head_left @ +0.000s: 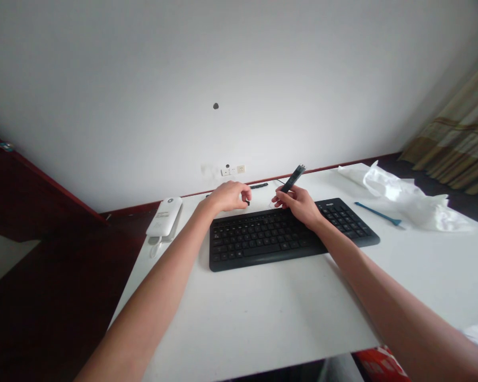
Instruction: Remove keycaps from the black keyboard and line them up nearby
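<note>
Head view: your right hand (296,204), closed around a black stick (292,179), tilted, above the back edge of the keyboard. Your left hand (231,196), fingers curled, small black piece (248,202) at the fingertips; whether pinched, you cannot tell. One black keyboard (262,241), lying on the white table (262,318) beneath your hands. To its right, a blue tool (377,213) and a white plastic bag (406,196); to its left, a white device (165,216).

Desk (246,313), left edge: white rounded device (164,217)
Desk, right side: crumpled white plastic bag (406,196)
Wall (143,95): pale, sockets (241,169) low down, dark round spot (215,106) above
Far right: striped curtain (457,138)
Far left: dark reddish door (8,196)
</note>
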`<state>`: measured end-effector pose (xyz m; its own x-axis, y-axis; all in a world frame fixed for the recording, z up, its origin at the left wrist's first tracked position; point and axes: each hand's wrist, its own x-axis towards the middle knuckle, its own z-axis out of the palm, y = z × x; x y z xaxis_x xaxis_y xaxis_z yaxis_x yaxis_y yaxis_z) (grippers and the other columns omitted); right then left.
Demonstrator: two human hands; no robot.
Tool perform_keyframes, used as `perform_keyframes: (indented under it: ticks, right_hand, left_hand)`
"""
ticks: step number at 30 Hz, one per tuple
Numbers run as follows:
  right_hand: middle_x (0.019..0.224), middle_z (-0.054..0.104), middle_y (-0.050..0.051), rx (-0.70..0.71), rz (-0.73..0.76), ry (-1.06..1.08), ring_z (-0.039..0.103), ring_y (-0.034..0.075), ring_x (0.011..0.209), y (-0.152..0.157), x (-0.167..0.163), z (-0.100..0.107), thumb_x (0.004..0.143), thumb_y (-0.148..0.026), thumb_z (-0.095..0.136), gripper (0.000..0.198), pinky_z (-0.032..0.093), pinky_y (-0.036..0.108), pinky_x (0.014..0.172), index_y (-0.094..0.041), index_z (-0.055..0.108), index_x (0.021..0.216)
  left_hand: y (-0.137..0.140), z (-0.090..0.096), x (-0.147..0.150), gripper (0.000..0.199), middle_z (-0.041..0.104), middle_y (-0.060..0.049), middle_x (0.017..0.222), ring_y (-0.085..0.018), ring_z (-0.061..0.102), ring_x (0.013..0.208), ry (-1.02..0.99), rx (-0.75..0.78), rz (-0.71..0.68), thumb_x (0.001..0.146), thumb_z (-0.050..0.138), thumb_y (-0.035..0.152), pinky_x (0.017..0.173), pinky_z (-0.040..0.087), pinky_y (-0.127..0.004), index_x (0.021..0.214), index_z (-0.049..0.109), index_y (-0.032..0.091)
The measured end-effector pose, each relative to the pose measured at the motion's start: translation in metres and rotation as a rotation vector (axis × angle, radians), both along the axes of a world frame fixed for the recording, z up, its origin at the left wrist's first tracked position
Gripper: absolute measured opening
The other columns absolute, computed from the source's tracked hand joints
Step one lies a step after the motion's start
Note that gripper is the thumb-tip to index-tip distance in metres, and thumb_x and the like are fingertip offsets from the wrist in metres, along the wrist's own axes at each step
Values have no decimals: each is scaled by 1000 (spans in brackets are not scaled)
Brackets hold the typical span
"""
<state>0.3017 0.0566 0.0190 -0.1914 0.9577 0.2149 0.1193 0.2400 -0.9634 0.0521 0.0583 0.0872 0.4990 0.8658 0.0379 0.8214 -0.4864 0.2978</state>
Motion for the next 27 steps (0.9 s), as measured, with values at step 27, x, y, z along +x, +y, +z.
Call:
perform_keyframes:
  ticks: [27]
  right_hand:
    - [90, 78, 11, 1, 0, -56, 72, 21, 76, 0, 2, 0, 90, -44, 67, 30, 52, 32, 67, -17, 64, 102]
  left_hand:
    - [31, -66, -20, 8, 71, -7, 98, -28, 55, 104, 70, 404, 181, 88, 70, 22, 91, 46, -40, 92, 77, 24]
